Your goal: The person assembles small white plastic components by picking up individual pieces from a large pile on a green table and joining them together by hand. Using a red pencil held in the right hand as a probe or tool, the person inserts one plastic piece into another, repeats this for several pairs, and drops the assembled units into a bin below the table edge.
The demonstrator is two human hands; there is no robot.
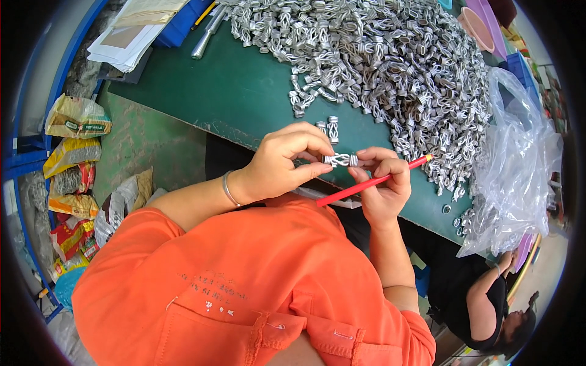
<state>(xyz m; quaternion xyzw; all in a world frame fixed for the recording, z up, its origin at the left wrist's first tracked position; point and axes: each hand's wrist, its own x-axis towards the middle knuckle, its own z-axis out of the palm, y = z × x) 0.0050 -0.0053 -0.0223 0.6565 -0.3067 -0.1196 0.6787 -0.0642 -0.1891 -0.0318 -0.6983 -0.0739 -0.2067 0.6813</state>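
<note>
Between my two hands, a small silver metal spring-like piece (340, 160) with a twisted open middle and ribbed ends lies level. My left hand (282, 161) pinches its left end between thumb and fingers. The thumb and index finger of my right hand (386, 190) grip the other end. A red pencil-like stick (357, 191) with a yellow tip is also tucked through my right hand, slanting up to the right. Just beyond the held piece, similar metal pieces (332, 130) stand apart on the green table (201, 91). Part of the held piece's ends is hidden by my fingertips.
A large heap of the same metal pieces (397, 67) covers the table's far right. A transparent plastic bag (516, 165) sits at the right edge. A metal-handled tool (209, 33) and papers (131, 36) lie far left. Another person (482, 305) is at the lower right.
</note>
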